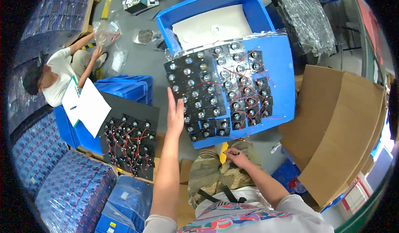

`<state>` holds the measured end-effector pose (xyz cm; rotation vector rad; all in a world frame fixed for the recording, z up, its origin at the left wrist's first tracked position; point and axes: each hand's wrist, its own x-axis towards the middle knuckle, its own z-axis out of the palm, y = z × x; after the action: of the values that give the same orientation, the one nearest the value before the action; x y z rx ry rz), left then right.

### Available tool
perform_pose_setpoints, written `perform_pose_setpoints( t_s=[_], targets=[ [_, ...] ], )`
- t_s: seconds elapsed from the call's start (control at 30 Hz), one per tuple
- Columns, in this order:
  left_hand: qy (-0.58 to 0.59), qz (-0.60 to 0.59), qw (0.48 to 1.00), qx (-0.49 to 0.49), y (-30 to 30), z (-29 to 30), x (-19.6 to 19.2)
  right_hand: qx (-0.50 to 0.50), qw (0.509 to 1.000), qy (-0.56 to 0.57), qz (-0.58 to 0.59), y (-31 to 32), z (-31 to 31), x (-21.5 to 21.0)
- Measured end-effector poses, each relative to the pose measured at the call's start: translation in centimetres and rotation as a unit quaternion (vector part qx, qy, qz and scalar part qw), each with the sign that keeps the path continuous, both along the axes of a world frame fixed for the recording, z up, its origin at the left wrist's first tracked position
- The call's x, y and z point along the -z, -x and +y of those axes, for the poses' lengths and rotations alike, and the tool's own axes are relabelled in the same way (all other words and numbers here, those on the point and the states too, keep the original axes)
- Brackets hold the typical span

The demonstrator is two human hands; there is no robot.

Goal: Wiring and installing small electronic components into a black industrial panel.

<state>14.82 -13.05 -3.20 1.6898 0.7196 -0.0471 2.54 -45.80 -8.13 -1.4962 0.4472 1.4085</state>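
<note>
Far left: a seated co-worker (54,77) is seen on the floor, hands at a clear plastic bag (106,32), white papers (87,106) beside them on a blue crate (124,89). Next right, a black sheet of small round parts with red wires (129,143) is laid over a blue crate and a cardboard edge. Left hand (175,110) is raised, grip fully open, fingers straight and together, nothing held; its fingertips are placed against the left edge of the black trays of round silver-capped parts (216,89). These trays are spread on a blue lid (282,66) over a blue bin (208,8), centre of view, red wires running across the right half. Right hand (236,155) is held low above the knee, grip closed on a thin dark pen-like item (232,153); exact kind cannot be told. Far right: an open cardboard box (336,129) is noted.
</note>
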Motion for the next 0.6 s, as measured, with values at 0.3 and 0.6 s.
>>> perform_pose_setpoints(
  t_s=[0.3, 0.6],
  targets=[
    [-0.024, 0.028, 0.999, 0.006, -0.4, -0.2, 0.0, -0.270, 0.952, 0.077, -0.118, -2.7, 0.2, -1.8],
    [-0.045, 0.033, 0.998, -0.041, 1.9, -0.9, 1.0, -0.167, 0.945, -0.068, -0.272, -13.7, 7.0, -11.9]
  ],
)
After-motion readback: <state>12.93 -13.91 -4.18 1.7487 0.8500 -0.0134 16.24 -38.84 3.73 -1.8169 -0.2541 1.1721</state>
